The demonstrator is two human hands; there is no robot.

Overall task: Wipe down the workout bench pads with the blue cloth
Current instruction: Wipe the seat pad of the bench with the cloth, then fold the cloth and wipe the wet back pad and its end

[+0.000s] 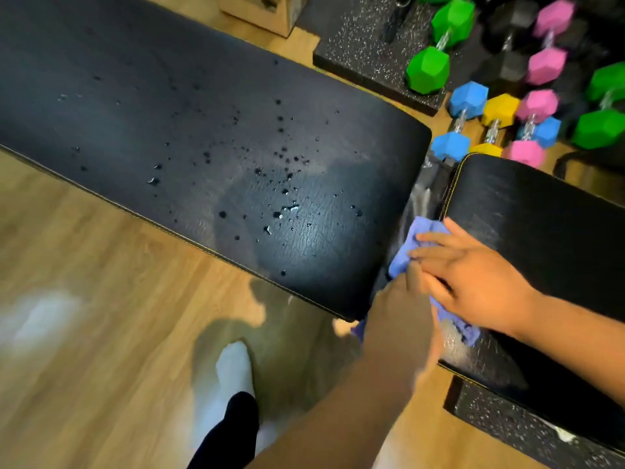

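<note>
The cloth [422, 231] is bunched at the gap between the long pad [203, 130] and seat pad [548, 225], pressed there by the right hand [473, 275] with straight fingers and met by the blurred left hand [395, 313], whose grip cannot be told, probably for refolding before the droplets [284, 184] are wiped.

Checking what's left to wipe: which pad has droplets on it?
The long pad on the left: dark droplets spot its middle. The short pad by the cloth shows a smeared sheen instead.

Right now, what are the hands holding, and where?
The blue cloth: the left hand grips its lower-left part, and the right hand presses flat on its right side.
</note>
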